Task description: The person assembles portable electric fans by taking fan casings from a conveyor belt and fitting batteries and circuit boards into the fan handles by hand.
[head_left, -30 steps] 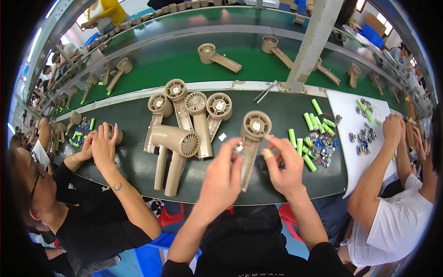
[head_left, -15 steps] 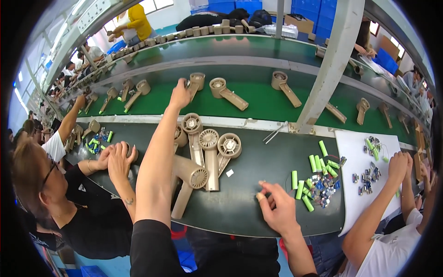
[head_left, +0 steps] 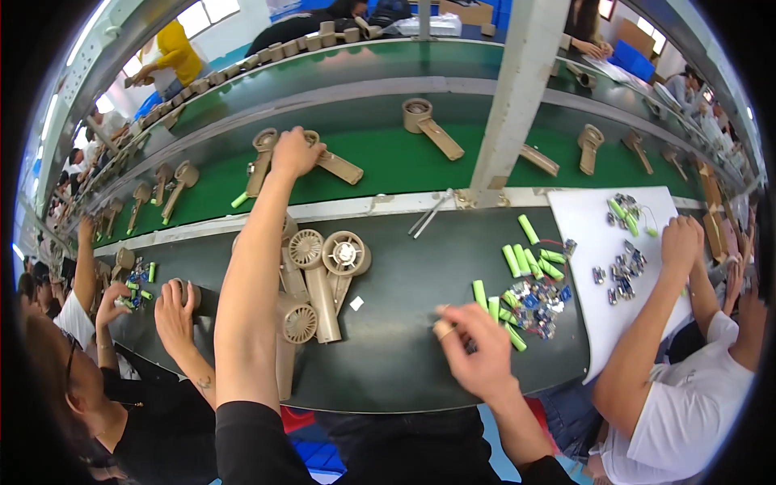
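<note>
My left hand (head_left: 296, 153) reaches far across to the green belt. Its fingers are closed round the round head of a beige handheld-fan housing, whose handle (head_left: 341, 168) points right and toward me. Just left of it lies another fan housing (head_left: 260, 162) with a green battery cell (head_left: 240, 200) at its lower end. My right hand (head_left: 478, 352) hovers over the dark bench, fingers curled and thumb and fingertips pinched together; what they hold, if anything, is too small to make out. Beside my left forearm several fan housings (head_left: 325, 303) are piled, partly hidden by the arm.
Right of my right hand lie green cells (head_left: 524, 263) and small circuit boards (head_left: 543, 311). Tweezers (head_left: 428, 214) rest near the bench's far edge, by a white post (head_left: 511, 105). Co-workers sit close on both sides, one at a white sheet (head_left: 578, 234). More housings (head_left: 435, 129) lie along the belt.
My left hand has moved from one fan housing to the one on its right. That first housing now shows a green cell at its end. The view has shifted right; my right hand stays pinched.
</note>
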The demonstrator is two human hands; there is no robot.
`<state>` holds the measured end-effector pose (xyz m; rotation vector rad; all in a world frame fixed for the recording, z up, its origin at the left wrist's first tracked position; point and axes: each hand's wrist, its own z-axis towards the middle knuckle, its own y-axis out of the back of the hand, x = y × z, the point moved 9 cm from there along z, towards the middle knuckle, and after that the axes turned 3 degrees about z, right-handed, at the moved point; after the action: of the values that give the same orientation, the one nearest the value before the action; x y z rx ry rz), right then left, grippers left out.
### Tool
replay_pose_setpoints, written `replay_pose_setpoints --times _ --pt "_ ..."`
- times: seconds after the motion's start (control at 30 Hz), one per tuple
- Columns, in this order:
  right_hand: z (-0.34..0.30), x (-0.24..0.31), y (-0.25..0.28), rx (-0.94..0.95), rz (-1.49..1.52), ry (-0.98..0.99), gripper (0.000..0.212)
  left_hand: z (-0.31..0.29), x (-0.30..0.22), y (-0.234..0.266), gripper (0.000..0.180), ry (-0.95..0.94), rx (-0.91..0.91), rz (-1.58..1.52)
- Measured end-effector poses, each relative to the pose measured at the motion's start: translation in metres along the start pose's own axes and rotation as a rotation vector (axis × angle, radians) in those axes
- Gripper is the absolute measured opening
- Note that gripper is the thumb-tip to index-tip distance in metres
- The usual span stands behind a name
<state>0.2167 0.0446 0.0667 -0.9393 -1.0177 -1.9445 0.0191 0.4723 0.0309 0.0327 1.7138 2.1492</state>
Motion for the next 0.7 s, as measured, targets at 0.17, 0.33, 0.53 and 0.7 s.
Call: replay_pose_setpoints --times 0.17,0.33,0.53,0.7 --pt "-0.011 -0.019 0.074 -0.124 -0.155 -0.196 0.013 -0.029 -0.060 0.089 0.070 -0.054 -0.272 -0.182" --pt "-0.032 -0.006 0.056 0.167 -0.263 -0.140 0.019 -0.113 -0.127 0.171 0.061 -0.181 -0.197 -0.319" --pt "-0.041 -0.003 0.032 0.234 -0.482 0.050 0.029 -0.249 -0.175 0.155 0.059 -0.253 0.003 -0.484" --pt "-0.040 -0.012 0.045 0.089 -0.194 -0.177 0.026 -0.317 -0.183 0.095 0.061 -0.272 0.072 -0.490"
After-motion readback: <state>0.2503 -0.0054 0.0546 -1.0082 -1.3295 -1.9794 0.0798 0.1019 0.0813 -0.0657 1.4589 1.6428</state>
